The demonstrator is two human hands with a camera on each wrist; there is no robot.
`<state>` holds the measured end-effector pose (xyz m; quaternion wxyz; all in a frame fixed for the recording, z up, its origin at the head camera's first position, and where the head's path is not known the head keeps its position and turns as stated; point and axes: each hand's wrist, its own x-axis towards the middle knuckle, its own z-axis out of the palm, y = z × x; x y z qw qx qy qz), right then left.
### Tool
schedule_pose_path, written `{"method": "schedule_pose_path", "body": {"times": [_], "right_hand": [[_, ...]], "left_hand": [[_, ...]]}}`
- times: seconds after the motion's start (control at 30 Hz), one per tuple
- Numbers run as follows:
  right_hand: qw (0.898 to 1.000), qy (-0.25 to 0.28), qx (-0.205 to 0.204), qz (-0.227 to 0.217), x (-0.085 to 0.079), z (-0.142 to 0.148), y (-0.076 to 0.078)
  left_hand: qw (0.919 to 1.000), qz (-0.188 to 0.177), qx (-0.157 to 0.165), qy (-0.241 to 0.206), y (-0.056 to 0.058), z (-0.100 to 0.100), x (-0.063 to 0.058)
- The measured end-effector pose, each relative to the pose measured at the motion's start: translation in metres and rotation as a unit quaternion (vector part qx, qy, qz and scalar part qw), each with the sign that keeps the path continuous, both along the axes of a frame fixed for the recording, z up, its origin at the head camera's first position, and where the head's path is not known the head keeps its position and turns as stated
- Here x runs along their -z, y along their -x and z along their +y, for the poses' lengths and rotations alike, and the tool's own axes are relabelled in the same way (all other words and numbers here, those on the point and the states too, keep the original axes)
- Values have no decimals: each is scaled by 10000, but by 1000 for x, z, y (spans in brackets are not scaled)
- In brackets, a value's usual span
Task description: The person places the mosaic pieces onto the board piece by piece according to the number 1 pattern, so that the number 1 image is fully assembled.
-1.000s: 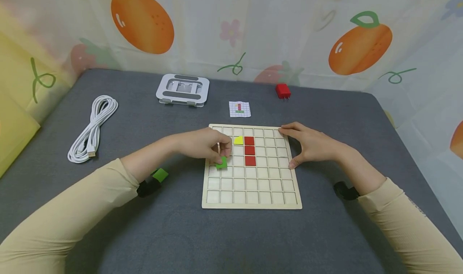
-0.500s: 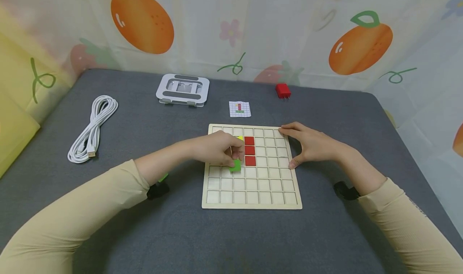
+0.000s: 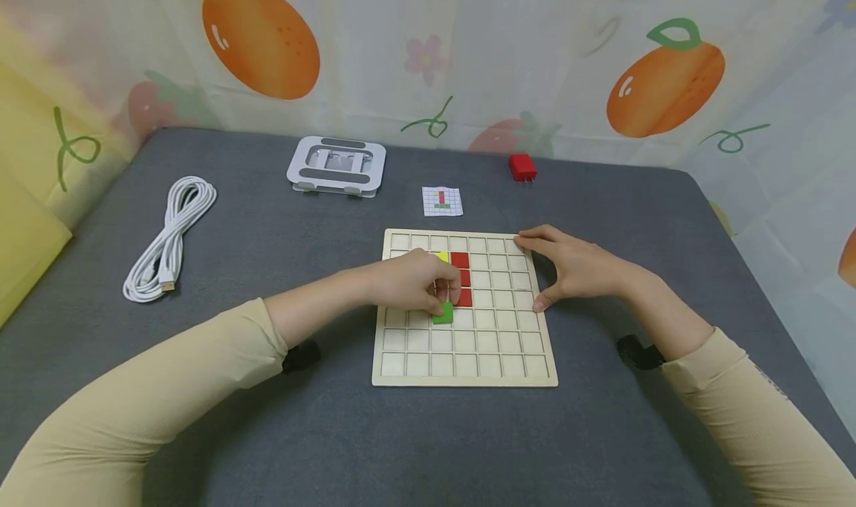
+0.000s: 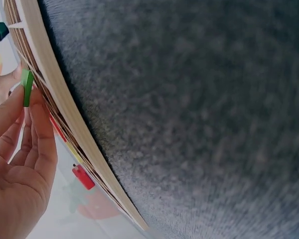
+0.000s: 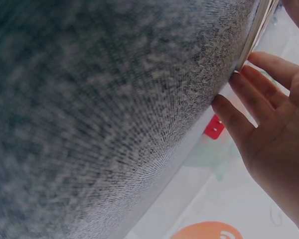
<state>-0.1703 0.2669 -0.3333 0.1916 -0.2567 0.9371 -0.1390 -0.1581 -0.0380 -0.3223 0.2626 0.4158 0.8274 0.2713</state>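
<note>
My left hand (image 3: 414,280) pinches a green square tile (image 3: 443,314) between thumb and fingers, over the wooden grid board (image 3: 468,380). In the left wrist view the same green tile (image 4: 27,87) stands on edge between the fingertips, close to the board's surface. Three red tiles (image 3: 461,260) form a column on the board just beyond the hand. A yellow tile (image 3: 443,256) beside the top one is partly covered by the hand. My right hand (image 3: 578,265) rests at the board's right edge, fingers and thumb spread along it; its fingertips touch the rim in the right wrist view.
A small pattern card (image 3: 442,201) lies behind the board. Farther back are a white folding stand (image 3: 336,166) and a red plug adapter (image 3: 522,167). A coiled white cable (image 3: 170,239) lies at the left of the grey tabletop (image 3: 468,447).
My left hand has carried the green tile to the right and slightly nearer, below the red column. Another green tile left of the board is now hidden by my left arm. My right hand stays put.
</note>
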Motion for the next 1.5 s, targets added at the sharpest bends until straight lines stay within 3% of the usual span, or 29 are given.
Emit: {"method": "schedule_pose_path", "body": {"times": [0.67,1.17,1.5], "right_hand": [[10000,-28,6,24,1,0,1],[10000,-32,-1,41,0,-1,1],[10000,-21,-24,68,1,0,0]], "left_hand": [[9989,476,-4,26,-3,1,5],[9978,632,-52,216,-5,2,3],[9985,521,165,66,2,-10,-4]]}}
